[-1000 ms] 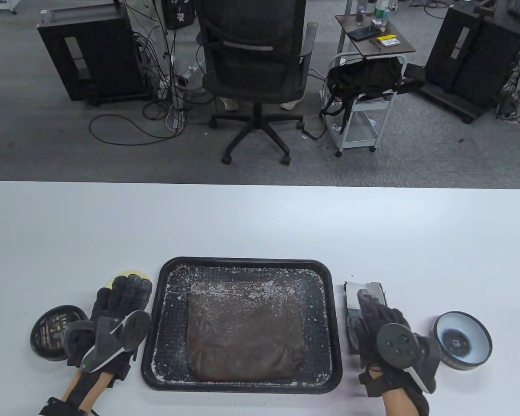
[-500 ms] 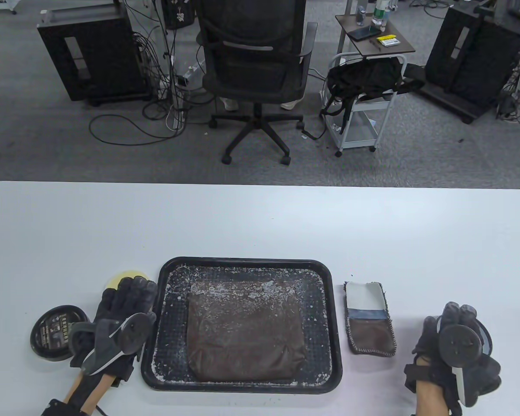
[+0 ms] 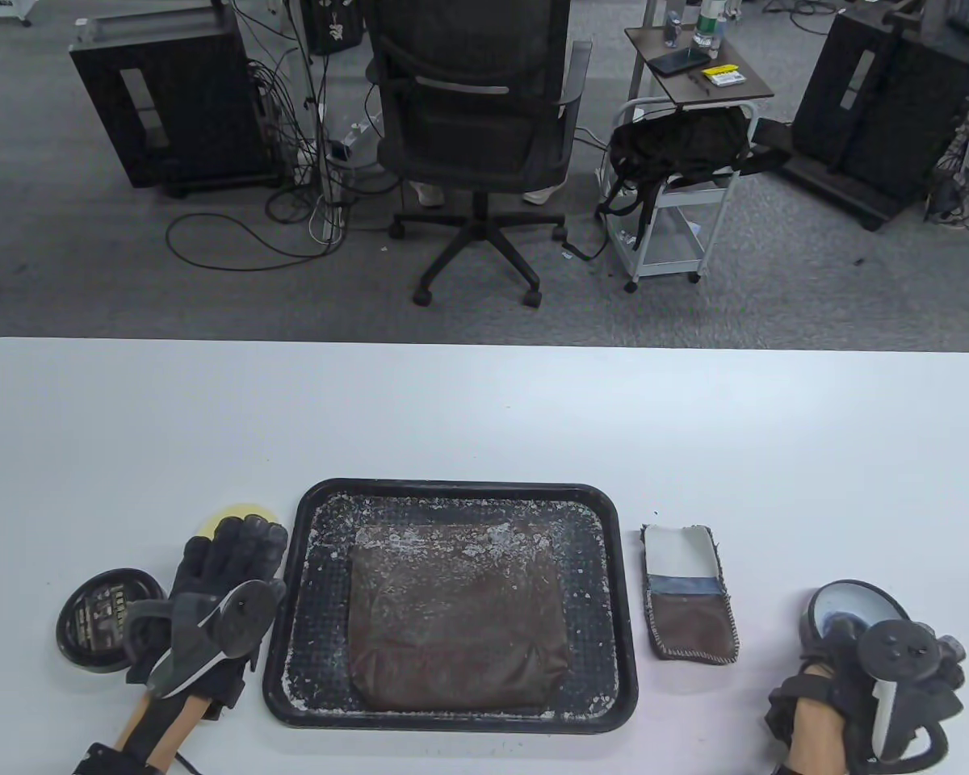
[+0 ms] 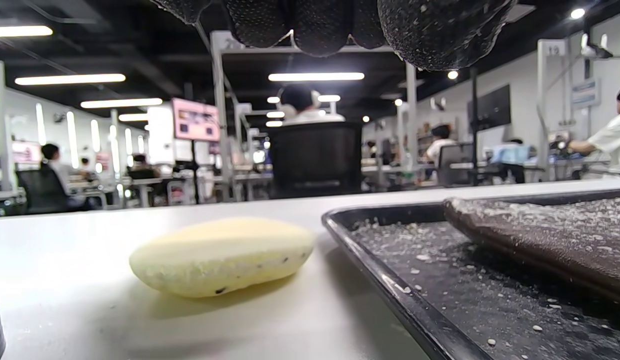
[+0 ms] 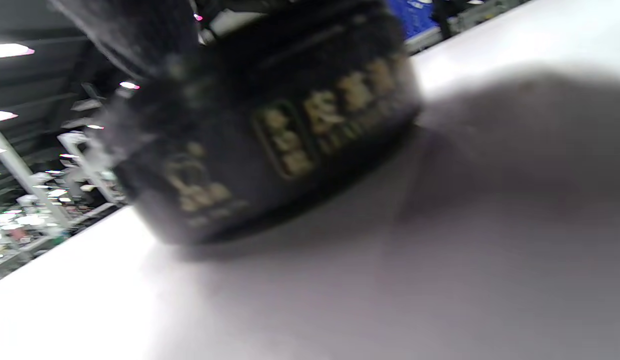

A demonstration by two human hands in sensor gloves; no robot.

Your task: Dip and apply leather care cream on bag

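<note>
Near the table's (image 3: pixel 484 404) front-left corner there's a black lid (image 3: pixel 101 617), then the left hand (image 3: pixel 210 597) lying flat with fingers out straight, tips just over a yellow sponge (image 4: pixel 222 255). Middle of the front edge is the black tray (image 3: pixel 452 496) holding the brown bag (image 3: pixel 456 617), all flecked white, with a small cloth mitt (image 3: pixel 689 593) beside it. Front-right, the right hand (image 3: pixel 872 678) is curled round the open cream tin (image 3: pixel 844 605), whitish inside.

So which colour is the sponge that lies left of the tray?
Pale yellow; the sponge shows best in the left wrist view.
</note>
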